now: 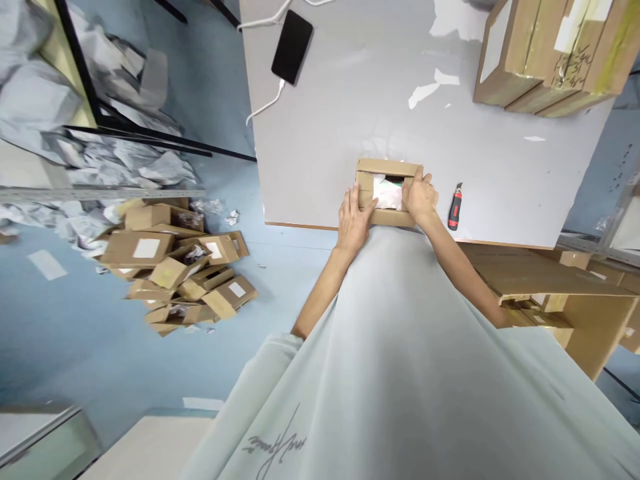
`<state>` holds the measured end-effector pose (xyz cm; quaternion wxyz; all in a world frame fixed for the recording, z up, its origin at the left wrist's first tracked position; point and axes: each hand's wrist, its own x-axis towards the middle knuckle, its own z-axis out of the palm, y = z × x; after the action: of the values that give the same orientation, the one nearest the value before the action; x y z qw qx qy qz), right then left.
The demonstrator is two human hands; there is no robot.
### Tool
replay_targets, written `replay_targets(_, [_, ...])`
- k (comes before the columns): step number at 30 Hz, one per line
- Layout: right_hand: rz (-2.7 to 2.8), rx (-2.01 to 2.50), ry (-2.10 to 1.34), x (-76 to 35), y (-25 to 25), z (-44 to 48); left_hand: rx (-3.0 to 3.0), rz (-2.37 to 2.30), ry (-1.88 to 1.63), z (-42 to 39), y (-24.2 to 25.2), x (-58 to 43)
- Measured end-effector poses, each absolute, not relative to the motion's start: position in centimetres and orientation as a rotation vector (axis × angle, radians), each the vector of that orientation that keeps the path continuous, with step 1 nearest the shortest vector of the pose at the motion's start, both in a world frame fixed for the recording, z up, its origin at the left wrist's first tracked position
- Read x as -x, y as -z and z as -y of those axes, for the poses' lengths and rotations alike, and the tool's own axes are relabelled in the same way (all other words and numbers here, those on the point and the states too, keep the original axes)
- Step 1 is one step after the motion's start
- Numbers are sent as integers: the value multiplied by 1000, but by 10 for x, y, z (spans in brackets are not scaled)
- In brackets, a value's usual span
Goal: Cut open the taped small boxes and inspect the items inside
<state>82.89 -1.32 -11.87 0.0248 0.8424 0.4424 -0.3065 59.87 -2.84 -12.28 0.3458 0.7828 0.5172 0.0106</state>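
A small cardboard box (389,165) lies on the table close to my body, its flaps partly folded in around a gap. White wrapping (387,193) shows through that gap, with a dark bit and a touch of green at its upper right. My left hand (354,220) grips the box's left side, thumb on the near corner of the opening. On the opposite side my right hand (421,195) holds the right flap and edge, its fingertips partly hidden. A red and black utility knife (455,208) lies to the right of my right hand, blade tip showing.
A black phone (293,47) with a white cable lies at the table's (310,160) far left. Taped cardboard boxes (545,60) stand at the far right. Opened cartons (175,260) are heaped on the floor to the left. A big carton (550,273) stands below the table's right edge.
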Motion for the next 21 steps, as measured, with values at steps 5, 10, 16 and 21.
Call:
replay_targets(5, [-1414,-2529,911,-820,108,1,-2164,-1351,234,21,114,-621])
replay_targets(10, [-1538,-2577,983,-837,101,14,-2235,-1348,280,9,110,-631])
replay_targets(16, [-1645,-2702,948,-879,105,63,-2252,-1387,240,6,94,-626])
replay_targets(21, [-1634,-2773,869,-889,115,91,-2167,-1484,97,6,84,-600])
